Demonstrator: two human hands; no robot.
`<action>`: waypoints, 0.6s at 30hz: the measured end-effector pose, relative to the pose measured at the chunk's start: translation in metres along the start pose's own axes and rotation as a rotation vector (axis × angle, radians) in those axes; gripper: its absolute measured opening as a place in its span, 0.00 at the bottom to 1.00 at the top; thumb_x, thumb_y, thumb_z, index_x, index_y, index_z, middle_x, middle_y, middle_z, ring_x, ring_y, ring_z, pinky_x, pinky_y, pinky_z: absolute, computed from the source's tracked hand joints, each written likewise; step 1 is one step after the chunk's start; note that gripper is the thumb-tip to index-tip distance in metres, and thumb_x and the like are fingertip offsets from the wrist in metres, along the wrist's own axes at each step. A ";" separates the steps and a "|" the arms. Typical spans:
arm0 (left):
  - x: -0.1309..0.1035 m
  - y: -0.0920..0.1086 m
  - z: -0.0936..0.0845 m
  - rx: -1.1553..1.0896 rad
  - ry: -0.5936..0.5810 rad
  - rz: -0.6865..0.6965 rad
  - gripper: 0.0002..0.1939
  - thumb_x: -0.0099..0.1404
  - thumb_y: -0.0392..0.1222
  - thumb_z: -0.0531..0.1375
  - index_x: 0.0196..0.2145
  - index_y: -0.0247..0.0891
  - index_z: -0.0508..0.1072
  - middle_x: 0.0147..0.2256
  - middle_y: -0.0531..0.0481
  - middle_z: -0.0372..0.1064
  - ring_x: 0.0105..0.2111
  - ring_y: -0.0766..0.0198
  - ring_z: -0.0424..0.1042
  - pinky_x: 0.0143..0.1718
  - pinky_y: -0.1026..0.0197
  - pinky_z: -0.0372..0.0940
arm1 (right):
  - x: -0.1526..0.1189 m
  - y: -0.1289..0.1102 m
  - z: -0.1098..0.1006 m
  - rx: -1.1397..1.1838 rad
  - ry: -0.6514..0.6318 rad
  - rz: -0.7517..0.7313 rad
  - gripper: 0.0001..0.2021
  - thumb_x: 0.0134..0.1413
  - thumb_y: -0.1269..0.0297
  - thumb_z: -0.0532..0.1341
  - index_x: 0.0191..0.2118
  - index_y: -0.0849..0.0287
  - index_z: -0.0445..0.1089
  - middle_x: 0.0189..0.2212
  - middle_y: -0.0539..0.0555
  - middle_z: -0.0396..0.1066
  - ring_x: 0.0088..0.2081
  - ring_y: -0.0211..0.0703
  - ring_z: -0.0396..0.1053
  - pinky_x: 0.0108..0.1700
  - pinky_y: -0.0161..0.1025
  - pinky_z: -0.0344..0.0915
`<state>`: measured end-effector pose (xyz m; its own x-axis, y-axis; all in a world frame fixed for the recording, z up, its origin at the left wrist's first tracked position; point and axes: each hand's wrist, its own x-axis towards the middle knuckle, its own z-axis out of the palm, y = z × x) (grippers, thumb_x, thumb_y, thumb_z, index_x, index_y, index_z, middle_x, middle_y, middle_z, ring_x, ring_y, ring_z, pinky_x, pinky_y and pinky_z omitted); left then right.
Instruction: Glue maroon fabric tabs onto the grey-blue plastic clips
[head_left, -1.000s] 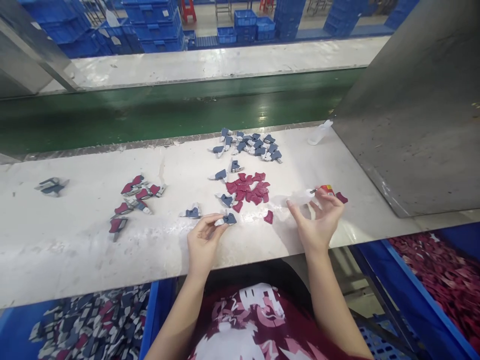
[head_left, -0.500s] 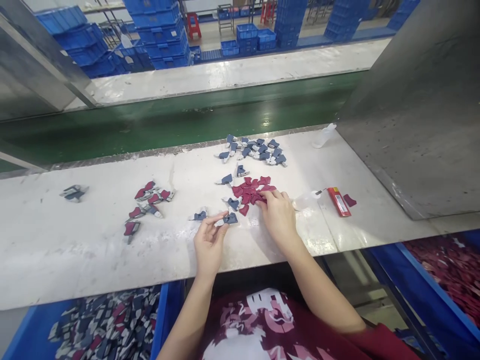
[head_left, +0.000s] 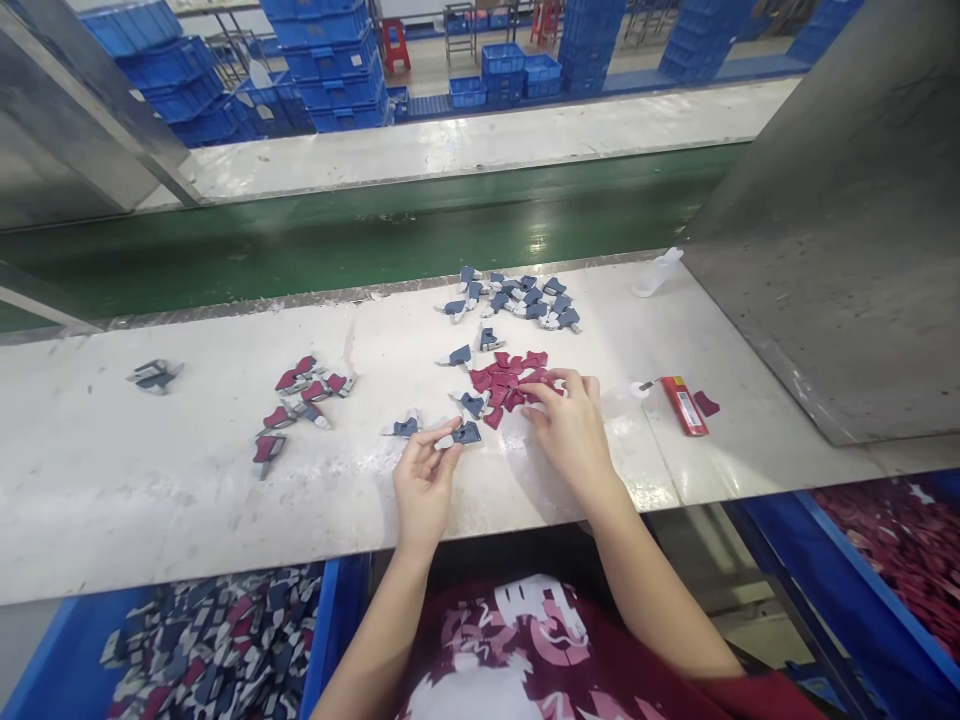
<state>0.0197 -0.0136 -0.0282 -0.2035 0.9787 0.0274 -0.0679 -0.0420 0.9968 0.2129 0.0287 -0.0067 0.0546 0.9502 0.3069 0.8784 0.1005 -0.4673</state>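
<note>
My left hand pinches a dark-blue and grey plastic part between thumb and fingertips, just above the white bench. My right hand is over the right side of a pile of flat maroon plastic pieces, its thumb and forefinger apart and nothing seen between them. Close to my left hand lie two more blue and grey parts, one to its left and one beyond it. Farther back is a larger group of blue and grey parts. Parts with maroon faces lie to the left.
On the right of the bench lie a red lighter-like object, a single maroon piece and a translucent plastic item. Below the front edge are a bin of mixed parts and a bin of maroon pieces. A metal panel rises at right.
My right hand has drawn back slightly from the maroon pile and its thumb and forefinger have parted. My left hand keeps hold of the same part. The view has shifted slightly.
</note>
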 end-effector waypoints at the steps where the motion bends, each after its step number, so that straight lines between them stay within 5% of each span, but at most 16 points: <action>1: 0.000 0.000 0.000 -0.003 -0.001 -0.005 0.10 0.63 0.40 0.67 0.41 0.37 0.73 0.50 0.38 0.77 0.54 0.53 0.76 0.56 0.51 0.70 | 0.003 0.001 0.002 -0.012 -0.020 -0.058 0.13 0.59 0.72 0.61 0.45 0.51 0.79 0.50 0.59 0.67 0.49 0.57 0.59 0.50 0.52 0.66; 8: 0.001 0.002 0.000 -0.034 0.012 -0.049 0.11 0.62 0.42 0.67 0.41 0.37 0.73 0.50 0.37 0.77 0.52 0.52 0.77 0.53 0.52 0.71 | 0.022 0.011 0.021 -0.036 -0.153 -0.263 0.07 0.62 0.64 0.62 0.41 0.54 0.78 0.44 0.58 0.70 0.47 0.52 0.59 0.50 0.47 0.65; 18: 0.001 0.001 0.000 -0.064 0.021 -0.069 0.13 0.61 0.45 0.68 0.41 0.37 0.73 0.50 0.37 0.77 0.49 0.52 0.78 0.51 0.53 0.72 | 0.022 0.008 0.028 -0.290 -0.091 -0.315 0.12 0.67 0.72 0.52 0.41 0.63 0.73 0.43 0.64 0.70 0.46 0.54 0.62 0.44 0.47 0.63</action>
<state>0.0190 -0.0127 -0.0273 -0.2164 0.9753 -0.0436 -0.1446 0.0122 0.9894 0.2079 0.0586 -0.0264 -0.2675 0.9100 0.3168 0.9434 0.3143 -0.1061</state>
